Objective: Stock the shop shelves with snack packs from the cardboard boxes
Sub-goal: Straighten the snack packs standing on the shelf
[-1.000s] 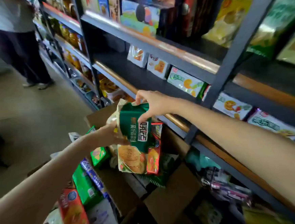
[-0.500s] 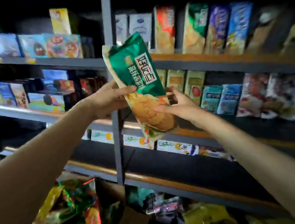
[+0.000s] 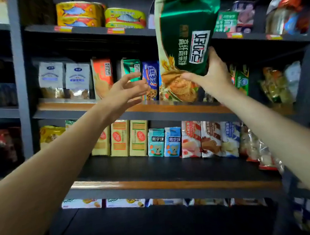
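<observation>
Green pack [image 3: 185, 40]: upright above middle shelf [image 3: 168, 108] front edge | right hand [image 3: 210, 77]: thumb and fingers clamped on its lower part | left hand [image 3: 124, 92]: fingers spread, empty, just left, before blue pack [image 3: 150, 80].

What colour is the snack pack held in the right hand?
Dark green with a cream edge and biscuit picture: the snack pack, held by the right hand, head view.

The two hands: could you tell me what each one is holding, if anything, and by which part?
The right hand grips the green snack pack at its lower end, thumb across the front. The left hand is open, holding nothing.
</observation>
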`<state>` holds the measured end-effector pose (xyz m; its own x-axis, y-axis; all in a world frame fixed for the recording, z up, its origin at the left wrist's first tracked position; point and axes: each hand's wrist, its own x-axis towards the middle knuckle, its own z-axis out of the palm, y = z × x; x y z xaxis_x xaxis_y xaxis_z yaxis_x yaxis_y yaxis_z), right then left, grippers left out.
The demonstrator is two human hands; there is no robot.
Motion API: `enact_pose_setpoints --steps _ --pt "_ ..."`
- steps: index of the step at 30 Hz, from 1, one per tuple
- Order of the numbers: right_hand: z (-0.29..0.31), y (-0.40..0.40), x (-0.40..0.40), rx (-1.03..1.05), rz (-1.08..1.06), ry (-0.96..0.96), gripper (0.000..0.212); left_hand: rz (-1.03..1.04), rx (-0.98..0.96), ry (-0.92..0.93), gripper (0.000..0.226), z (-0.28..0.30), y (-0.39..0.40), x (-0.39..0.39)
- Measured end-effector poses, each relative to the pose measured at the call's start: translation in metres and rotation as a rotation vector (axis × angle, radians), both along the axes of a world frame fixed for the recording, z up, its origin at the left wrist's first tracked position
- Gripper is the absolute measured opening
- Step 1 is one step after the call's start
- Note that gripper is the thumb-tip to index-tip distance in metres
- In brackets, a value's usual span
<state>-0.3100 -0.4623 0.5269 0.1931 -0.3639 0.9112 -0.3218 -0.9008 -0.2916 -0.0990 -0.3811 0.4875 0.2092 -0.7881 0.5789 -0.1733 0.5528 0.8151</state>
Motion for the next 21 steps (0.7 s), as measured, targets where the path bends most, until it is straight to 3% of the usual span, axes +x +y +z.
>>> enact_pose_setpoints --steps 6,10,12,16,19,21 --pt "0.024 -0.049 0.016 -0.073 0.095 0.012 0.065 0.161 -0.183 -0.106 0.04 0.028 -0.041 -0.022" --pt "0.017 -0.069 0.061 -0.102 0.182 0.049 0.062 0.317 -0.186 -0.231 0.042 0.041 -0.051 0.004" --pt "0.012 -0.08 0.083 -0.125 0.21 0.044 0.06 0.364 -0.158 -0.361 0.054 0.044 -0.055 0.026" --pt "0.012 -0.1 0.124 -0.046 0.252 0.189 0.057 0.433 -0.045 -0.533 0.046 0.051 -0.065 0.081" --pt "0.015 -0.114 0.157 0.125 0.287 0.389 0.048 0.378 0.114 -0.467 0.033 0.063 -0.079 0.12" --pt "0.019 -0.124 0.181 0.261 0.274 0.414 0.048 0.319 0.216 -0.4 0.025 0.072 -0.093 0.14"
